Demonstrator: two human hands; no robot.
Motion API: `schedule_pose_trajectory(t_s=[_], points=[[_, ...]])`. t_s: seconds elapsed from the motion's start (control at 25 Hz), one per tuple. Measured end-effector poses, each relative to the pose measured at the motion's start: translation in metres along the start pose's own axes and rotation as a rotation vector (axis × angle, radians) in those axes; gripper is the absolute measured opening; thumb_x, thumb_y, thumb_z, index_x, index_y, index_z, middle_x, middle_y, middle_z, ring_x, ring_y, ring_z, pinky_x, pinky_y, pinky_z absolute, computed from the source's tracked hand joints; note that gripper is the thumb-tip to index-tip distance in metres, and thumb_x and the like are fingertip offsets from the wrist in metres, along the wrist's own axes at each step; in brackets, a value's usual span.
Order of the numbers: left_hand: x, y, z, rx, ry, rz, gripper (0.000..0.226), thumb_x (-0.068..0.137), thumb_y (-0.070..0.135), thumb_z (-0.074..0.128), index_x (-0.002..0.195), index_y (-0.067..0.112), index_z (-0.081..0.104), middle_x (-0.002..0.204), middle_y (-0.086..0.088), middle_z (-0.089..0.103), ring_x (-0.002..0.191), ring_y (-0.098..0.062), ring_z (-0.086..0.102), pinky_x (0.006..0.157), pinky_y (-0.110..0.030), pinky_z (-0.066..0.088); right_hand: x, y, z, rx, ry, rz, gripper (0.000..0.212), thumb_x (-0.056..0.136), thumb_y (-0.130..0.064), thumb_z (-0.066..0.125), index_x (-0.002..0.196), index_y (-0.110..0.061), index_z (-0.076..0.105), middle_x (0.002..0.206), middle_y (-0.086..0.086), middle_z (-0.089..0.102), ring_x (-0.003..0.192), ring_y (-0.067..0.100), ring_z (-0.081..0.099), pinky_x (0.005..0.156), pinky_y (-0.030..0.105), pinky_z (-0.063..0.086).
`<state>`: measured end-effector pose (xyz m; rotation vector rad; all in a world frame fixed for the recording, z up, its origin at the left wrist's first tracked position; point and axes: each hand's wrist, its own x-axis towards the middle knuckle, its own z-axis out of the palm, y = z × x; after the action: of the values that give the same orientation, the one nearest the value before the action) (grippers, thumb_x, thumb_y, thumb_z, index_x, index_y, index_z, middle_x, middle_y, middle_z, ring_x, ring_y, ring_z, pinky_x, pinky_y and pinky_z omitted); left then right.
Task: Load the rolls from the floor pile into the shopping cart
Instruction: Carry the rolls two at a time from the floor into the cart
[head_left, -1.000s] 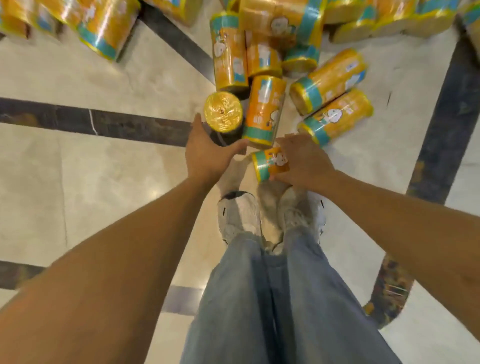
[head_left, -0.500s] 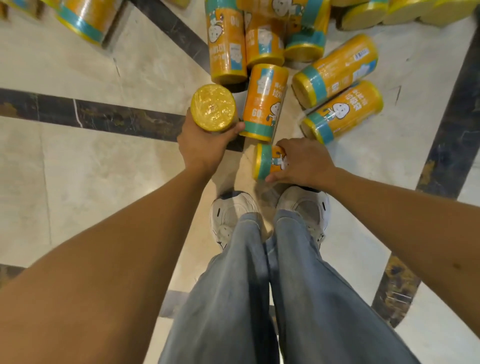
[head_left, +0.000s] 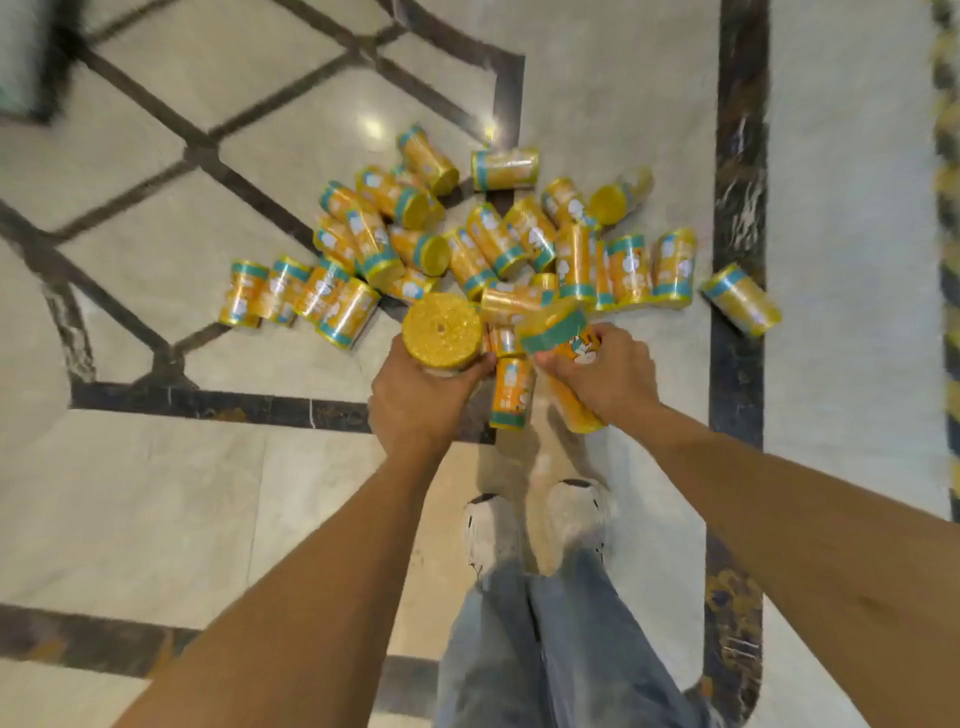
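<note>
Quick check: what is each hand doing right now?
Left hand: grips a yellow plastic-wrapped roll, end toward the camera.
Right hand: grips an orange teal-banded roll.

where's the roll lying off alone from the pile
Head view: the lone roll lies on its side just right of the pile, apart from it, across the dark floor stripe.

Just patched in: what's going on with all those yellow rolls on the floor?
A person stands over a pile of yellow-orange, teal-banded cylindrical rolls scattered on the pale marble floor. The left hand grips an end-on roll, its round yellow face towards the camera. The right hand grips a tilted roll. Many rolls lie on the floor, and no shopping cart is in view.
</note>
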<state>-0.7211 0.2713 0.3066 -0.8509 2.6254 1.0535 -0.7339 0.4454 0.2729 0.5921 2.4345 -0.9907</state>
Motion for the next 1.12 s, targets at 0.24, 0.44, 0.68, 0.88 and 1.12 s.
schedule_pose_trajectory(t_s=[0.24, 0.44, 0.68, 0.88, 1.12], points=[[-0.043, 0.181, -0.125, -0.299, 0.087, 0.132, 0.059, 0.061, 0.046, 0.085, 0.108, 0.017, 0.064, 0.105, -0.007, 0.069, 0.103, -0.029, 0.062, 0.077, -0.028, 0.042, -0.056, -0.148, -0.187, 0.260, 0.266, -0.135, 0.054, 0.069, -0.052, 0.077, 0.107, -0.017, 0.063, 0.104, 0.009, 0.068, 0.105, 0.029, 0.061, 0.080, 0.033, 0.045], [-0.095, 0.342, -0.222, -0.296, 0.105, 0.272, 0.064, 0.060, 0.056, 0.080, 0.107, 0.015, 0.064, 0.107, -0.012, 0.069, 0.104, -0.033, 0.062, 0.082, -0.034, 0.048, -0.121, -0.234, -0.359, 0.476, 0.462, -0.221, 0.051, 0.071, -0.050, 0.078, 0.106, -0.014, 0.064, 0.103, 0.008, 0.069, 0.093, 0.024, 0.061, 0.073, 0.027, 0.041], [-0.160, 0.476, -0.280, -0.293, 0.072, 0.536, 0.064, 0.059, 0.062, 0.078, 0.104, 0.018, 0.064, 0.107, -0.006, 0.068, 0.100, -0.026, 0.062, 0.078, -0.031, 0.047, -0.186, -0.259, -0.496, 0.590, 0.643, -0.309, 0.064, 0.069, -0.056, 0.077, 0.115, -0.013, 0.060, 0.111, 0.004, 0.065, 0.101, 0.023, 0.060, 0.079, 0.030, 0.046], [-0.207, 0.546, -0.287, -0.266, -0.086, 0.770, 0.057, 0.062, 0.059, 0.078, 0.102, 0.019, 0.067, 0.105, -0.003, 0.070, 0.097, -0.022, 0.063, 0.070, -0.026, 0.042, -0.241, -0.246, -0.558, 0.619, 0.825, -0.290, 0.054, 0.072, -0.052, 0.076, 0.109, -0.016, 0.061, 0.101, 0.001, 0.060, 0.101, 0.021, 0.058, 0.077, 0.028, 0.040], [-0.280, 0.576, -0.261, -0.174, -0.356, 1.047, 0.060, 0.060, 0.063, 0.077, 0.100, 0.019, 0.071, 0.101, -0.003, 0.071, 0.097, -0.023, 0.064, 0.071, -0.029, 0.047, -0.325, -0.194, -0.570, 0.697, 1.135, -0.135, 0.060, 0.071, -0.058, 0.075, 0.108, -0.013, 0.059, 0.109, 0.000, 0.063, 0.098, 0.018, 0.056, 0.079, 0.031, 0.045]])
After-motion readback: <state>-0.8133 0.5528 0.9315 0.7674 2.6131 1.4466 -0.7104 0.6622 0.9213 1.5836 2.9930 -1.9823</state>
